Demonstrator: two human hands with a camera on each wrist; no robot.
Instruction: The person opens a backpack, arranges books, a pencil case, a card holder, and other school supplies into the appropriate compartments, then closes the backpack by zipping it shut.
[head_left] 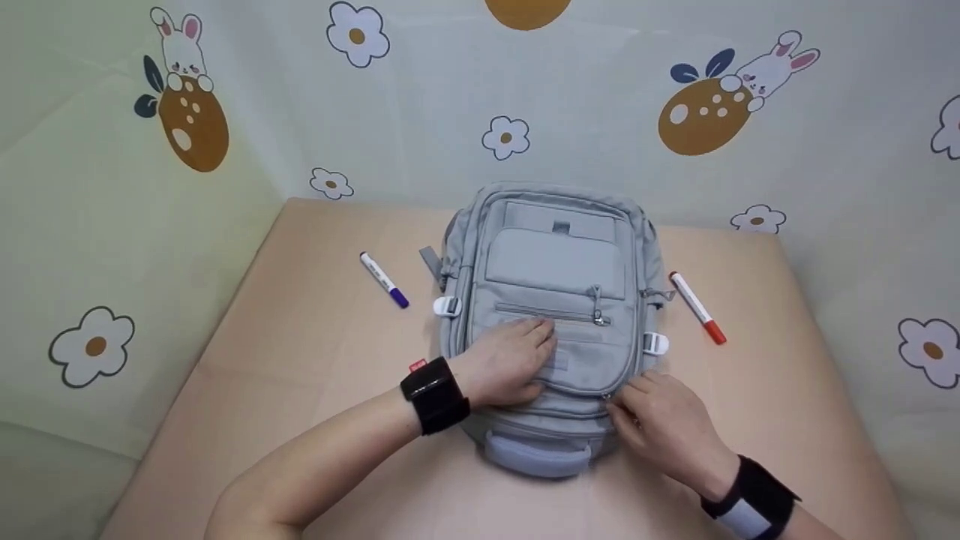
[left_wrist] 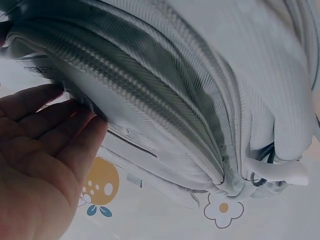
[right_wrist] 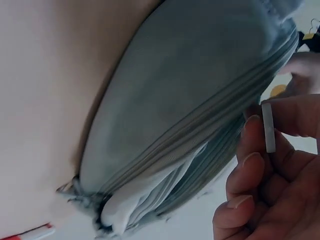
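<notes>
A grey backpack (head_left: 555, 262) lies front side up on the table, its padded top handle (head_left: 538, 454) toward the person. The left hand (head_left: 510, 362) rests on the front panel below the small zipped pocket, fingers extended; the left wrist view shows this hand (left_wrist: 47, 135) with its fingertips against the fabric beside a zip. At the bag's near right edge, the right hand (head_left: 664, 420) pinches a zipper pull. This pale, flat pull (right_wrist: 269, 127) shows between thumb and finger in the right wrist view. The main zip there appears closed in the head view.
A purple-capped marker (head_left: 384, 280) lies left of the backpack, and a red-capped marker (head_left: 697, 307) lies to its right. White strap buckles (head_left: 656, 344) stick out at the bag's sides. Patterned cloth (head_left: 427, 97) hangs behind the table (head_left: 315, 315).
</notes>
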